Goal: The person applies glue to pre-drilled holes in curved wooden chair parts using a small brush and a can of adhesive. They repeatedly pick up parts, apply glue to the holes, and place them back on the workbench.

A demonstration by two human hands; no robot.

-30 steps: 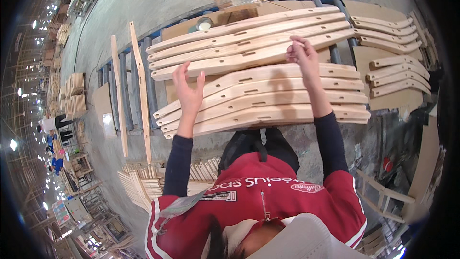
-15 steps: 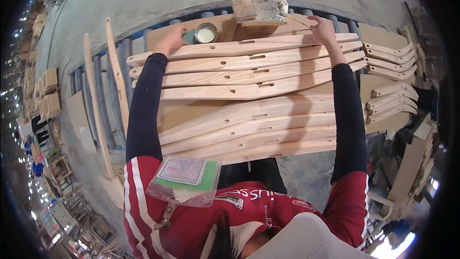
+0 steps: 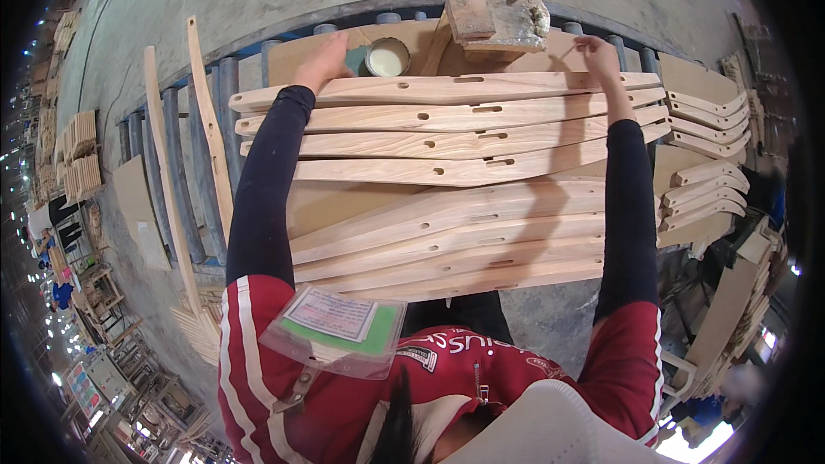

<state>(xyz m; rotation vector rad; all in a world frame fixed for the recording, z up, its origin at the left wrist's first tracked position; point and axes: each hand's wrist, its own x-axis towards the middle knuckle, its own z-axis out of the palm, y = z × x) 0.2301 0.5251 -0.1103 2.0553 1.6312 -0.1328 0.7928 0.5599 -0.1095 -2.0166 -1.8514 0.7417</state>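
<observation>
My left hand is at the left of the farthest curved wooden rail, beside a round cup of white liquid. Its fingers are stretched out, with a greenish patch between them and the cup. At the right part of that rail, my right hand is pinched over the far edge, apparently round a thin stick that hardly shows. Behind the rails, between my hands, stands a crusted wooden block. Several pale rails with slots and round holes lie side by side under my arms, the nearer group close to my body.
The rails rest on brown cardboard over a roller conveyor. Two long narrow strips lie at the left. Short curved pieces are grouped at the right. Stacked wood stands on the floor farther left.
The view has shifted slightly. My left hand has moved a little farther away, its fingers straighter. My right hand stays by the far rail; the stick near it shows less clearly.
</observation>
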